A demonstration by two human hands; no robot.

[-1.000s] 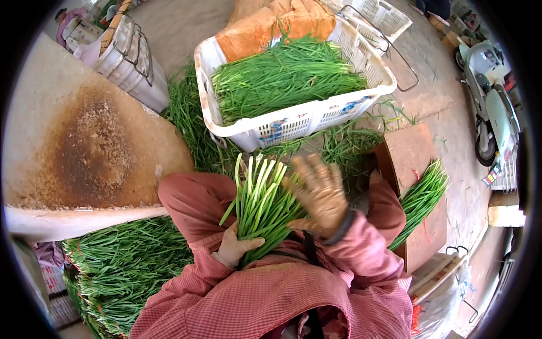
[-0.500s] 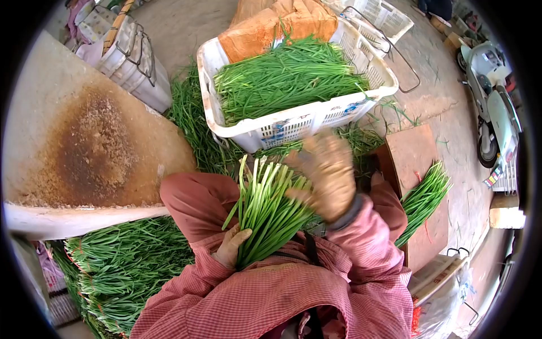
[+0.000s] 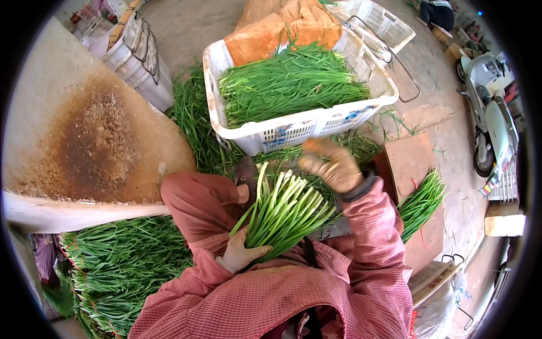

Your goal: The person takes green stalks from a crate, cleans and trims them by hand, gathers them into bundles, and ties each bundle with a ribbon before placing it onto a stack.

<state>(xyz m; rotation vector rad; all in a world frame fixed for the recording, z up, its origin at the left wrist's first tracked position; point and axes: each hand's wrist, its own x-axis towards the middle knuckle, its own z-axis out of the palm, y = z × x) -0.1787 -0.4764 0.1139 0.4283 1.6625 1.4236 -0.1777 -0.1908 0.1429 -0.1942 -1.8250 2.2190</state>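
My left hand, in a pale glove, is wrapped round the lower part of a bunch of green stalks, whose pale ends point up and away from me. Up and to the right of those ends is my right hand, in a stained brown glove, apart from the bunch. Its fingers are curled and blurred, and whether they hold anything is hard to make out. Beyond both hands, a white crate holds a heap of green stalks with an orange-brown wrapping at its back.
A tied bunch lies on a brown board to the right. Stacked green bunches are at the lower left, below a stained slab. Loose greens lie around the crate. A scooter stands far right.
The bunch in my left hand has tilted to the right, its pale ends fanning out. My right hand has moved away from the bunch, and its spread fingers have curled.
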